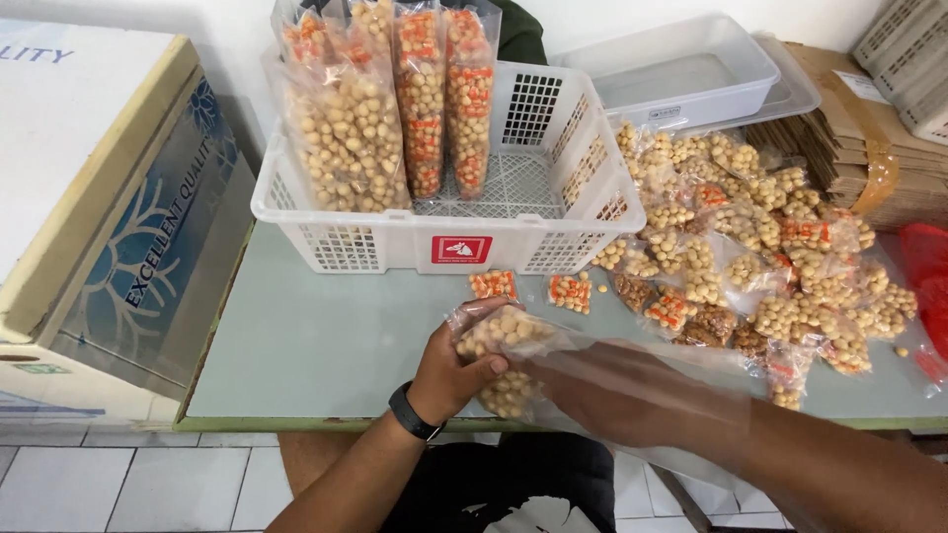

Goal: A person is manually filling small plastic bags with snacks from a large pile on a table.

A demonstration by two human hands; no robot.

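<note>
Watching the head cam feed here. The little packets (pixel 506 336) are clear crinkly plastic stuffed with round, pale yellow balls, peanut-ish snacks by the look of it. My left hand (pixel 446 373) has its fingers curled around a couple of these packets, thumb on top, right at the near edge of the table (pixel 316 345). There's a black band on that wrist. My right hand (pixel 617 390) is inside a big clear plastic bag (pixel 642 395); it's flat and blurry through the film, so I can't tell how its fingers stand.

Behind the hands sits a white plastic basket (pixel 553 227) with slotted walls, and tall filled bags (pixel 395 99) stand upright in its left half, some with orange-red packets mixed in. To the right there's a loose heap of small packets (pixel 760 247), a few holding darker brown bits. Two small orange-topped packets (pixel 533 288) lie just in front of the basket.

Table is smooth pale grey-green. A cardboard box (pixel 89 197) on the left, white lidded tubs (pixel 681 69) and flattened cardboard at the back, tiled floor below.
</note>
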